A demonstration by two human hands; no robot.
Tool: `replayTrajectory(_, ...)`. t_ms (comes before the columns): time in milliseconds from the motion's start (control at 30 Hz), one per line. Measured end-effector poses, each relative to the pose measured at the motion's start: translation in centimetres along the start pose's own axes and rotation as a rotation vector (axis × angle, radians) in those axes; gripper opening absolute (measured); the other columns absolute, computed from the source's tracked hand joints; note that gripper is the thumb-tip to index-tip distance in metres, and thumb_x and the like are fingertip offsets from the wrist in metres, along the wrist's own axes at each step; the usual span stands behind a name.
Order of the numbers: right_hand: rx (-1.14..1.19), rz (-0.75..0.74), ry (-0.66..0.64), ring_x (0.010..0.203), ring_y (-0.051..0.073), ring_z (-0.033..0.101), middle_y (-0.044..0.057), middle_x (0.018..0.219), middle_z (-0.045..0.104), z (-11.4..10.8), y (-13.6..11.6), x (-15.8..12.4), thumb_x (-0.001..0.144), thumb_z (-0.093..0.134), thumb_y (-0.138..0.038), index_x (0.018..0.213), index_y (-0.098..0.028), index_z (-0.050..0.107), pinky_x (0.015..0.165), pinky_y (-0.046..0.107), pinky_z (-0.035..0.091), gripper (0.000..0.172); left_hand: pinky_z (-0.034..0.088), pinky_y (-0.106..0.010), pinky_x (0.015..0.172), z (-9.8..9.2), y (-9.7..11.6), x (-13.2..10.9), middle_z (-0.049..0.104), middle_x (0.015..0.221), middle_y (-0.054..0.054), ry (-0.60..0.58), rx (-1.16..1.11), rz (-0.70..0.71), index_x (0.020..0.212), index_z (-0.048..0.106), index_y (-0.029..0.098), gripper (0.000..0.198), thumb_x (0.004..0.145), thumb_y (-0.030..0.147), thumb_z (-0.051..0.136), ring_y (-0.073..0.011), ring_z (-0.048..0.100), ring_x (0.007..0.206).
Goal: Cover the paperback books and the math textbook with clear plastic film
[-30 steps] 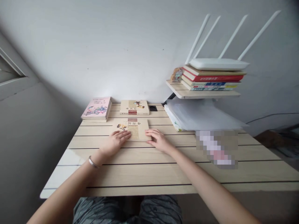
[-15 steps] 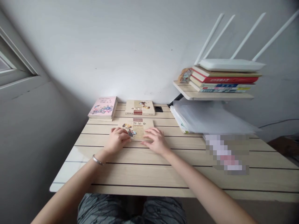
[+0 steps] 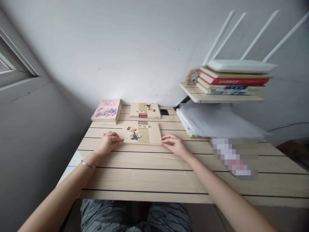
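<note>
A tan paperback book (image 3: 143, 132) with a cartoon cover lies flat on the slatted wooden desk (image 3: 154, 175) in front of me. My left hand (image 3: 108, 143) rests at its near left corner, fingers curled with the tips touching the book's edge. At the near right corner my right hand (image 3: 174, 145) lies with its fingers stretched toward the book, tips at its edge. A silver bangle (image 3: 88, 164) circles my left wrist.
Behind the book lie a second tan book (image 3: 145, 110) and a pink book stack (image 3: 107, 111) by the wall. Plastic folders (image 3: 214, 124) sit right, under a shelf (image 3: 217, 96) bearing books and a white router (image 3: 240, 66). A blurred object (image 3: 233, 158) lies right.
Both hands slid off the top of the book to its near corners, uncovering the cover. The view shifted slightly.
</note>
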State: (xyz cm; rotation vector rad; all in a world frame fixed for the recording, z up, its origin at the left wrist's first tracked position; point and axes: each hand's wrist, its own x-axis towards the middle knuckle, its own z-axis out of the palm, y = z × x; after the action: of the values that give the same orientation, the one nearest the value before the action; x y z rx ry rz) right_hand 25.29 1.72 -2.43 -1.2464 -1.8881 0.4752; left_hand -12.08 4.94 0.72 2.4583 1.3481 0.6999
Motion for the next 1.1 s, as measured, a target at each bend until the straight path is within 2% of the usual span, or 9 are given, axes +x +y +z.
replayTrajectory(167, 0.162, 0.166, -0.063, 0.093, 0.023, 0.064, 0.005, 0.095, 0.071, -0.2, -0.2, 0.0, 0.073, 0.068, -0.041, 0.08, -0.025, 0.073, 0.093, 0.044, 0.046, 0.018, 0.047, -0.035, 0.086, 0.6, 0.0, -0.2, 0.07, 0.092, -0.007, -0.012, -0.365, -0.191, 0.091, 0.071, 0.021, 0.03, 0.077, 0.045, 0.061, -0.0206, 0.062, 0.089)
replayTrajectory(300, 0.386, 0.447, -0.041, 0.094, 0.023, 0.066, 0.009, 0.105, 0.07, -0.3, -0.1, 0.2, 0.078, 0.063, -0.037, 0.103, -0.021, 0.066, 0.087, 0.042, 0.052, 0.031, 0.049, -0.038, 0.089, 0.0, 1.1, -0.2, 0.069, 0.1, -0.011, 0.077, -0.806, -0.544, 0.115, 0.055, 0.013, 0.054, 0.07, 0.04, 0.067, -0.0204, 0.065, 0.091)
replayTrajectory(367, 0.425, 0.526, -0.054, 0.094, 0.023, 0.066, 0.011, 0.107, 0.069, 0.2, -0.3, 0.8, 0.079, 0.062, -0.033, 0.107, -0.019, 0.064, 0.081, 0.04, 0.055, 0.031, 0.051, -0.037, 0.088, -0.6, 2.2, 0.2, 0.068, 0.102, -0.014, 0.084, -0.964, -0.733, 0.113, 0.052, 0.011, 0.05, 0.07, 0.03, 0.068, -0.0201, 0.066, 0.09)
replayTrajectory(500, 0.256, 0.491, -0.01, 0.097, 0.022, 0.065, 0.011, 0.105, 0.069, 1.5, 0.0, 3.1, 0.075, 0.065, -0.021, 0.102, -0.016, 0.065, 0.088, 0.039, 0.051, 0.027, 0.053, -0.036, 0.082, -0.8, 5.1, 0.4, 0.069, 0.086, -0.013, 0.081, -1.047, -0.927, 0.1, 0.05, 0.01, 0.039, 0.067, 0.018, 0.069, -0.0202, 0.069, 0.078)
replayTrajectory(600, 0.196, 0.453, -0.004, 0.093, 0.021, 0.066, 0.011, 0.101, 0.071, 1.5, 0.8, 5.8, 0.071, 0.064, -0.013, 0.092, -0.014, 0.067, 0.091, 0.039, 0.049, 0.021, 0.054, -0.038, 0.077, 0.7, 8.1, -0.7, 0.07, 0.077, -0.009, 0.011, -1.077, -0.997, 0.092, 0.046, 0.016, 0.036, 0.065, 0.016, 0.07, -0.0224, 0.069, 0.076)
replayTrajectory(800, 0.227, 0.347, -0.127, 0.078, 0.017, 0.067, 0.003, 0.08, 0.073, 1.7, 1.1, 11.5, 0.068, 0.063, -0.008, 0.076, -0.016, 0.071, 0.082, 0.035, 0.051, 0.013, 0.052, -0.029, 0.072, 4.7, 15.1, -2.9, 0.069, 0.097, -0.007, -0.195, -1.164, -0.85, 0.078, 0.044, 0.02, 0.028, 0.064, 0.019, 0.069, -0.0201, 0.065, 0.093)
replayTrajectory(933, 0.191, 0.327, -0.06, 0.087, 0.019, 0.066, 0.003, 0.084, 0.073, 3.0, -0.3, 12.9, 0.067, 0.064, -0.009, 0.074, -0.018, 0.072, 0.09, 0.038, 0.048, 0.014, 0.047, -0.027, 0.055, 4.5, 15.8, -1.4, 0.069, 0.082, -0.006, -0.406, -1.112, -0.665, 0.075, 0.048, 0.019, 0.019, 0.068, 0.025, 0.064, -0.0188, 0.066, 0.071)
replayTrajectory(1000, 0.183, 0.342, 0.025, 0.096, 0.02, 0.064, 0.005, 0.096, 0.072, 2.9, -0.9, 12.2, 0.071, 0.061, -0.013, 0.082, -0.019, 0.072, 0.093, 0.038, 0.046, 0.016, 0.043, -0.025, 0.053, 3.2, 14.2, -0.2, 0.066, 0.071, -0.003, -0.301, -0.985, -0.592, 0.071, 0.051, 0.018, 0.011, 0.069, 0.023, 0.06, -0.0162, 0.062, 0.063)
replayTrajectory(1100, 0.198, 0.406, 0.119, 0.096, 0.021, 0.064, 0.008, 0.103, 0.071, 1.8, -1.7, 9.2, 0.079, 0.056, -0.022, 0.093, -0.018, 0.07, 0.087, 0.038, 0.05, 0.021, 0.046, -0.026, 0.064, 1.0, 10.8, 1.3, 0.062, 0.069, -0.002, 0.02, -0.828, -0.63, 0.07, 0.058, 0.016, 0.003, 0.068, 0.017, 0.06, -0.0146, 0.06, 0.069)
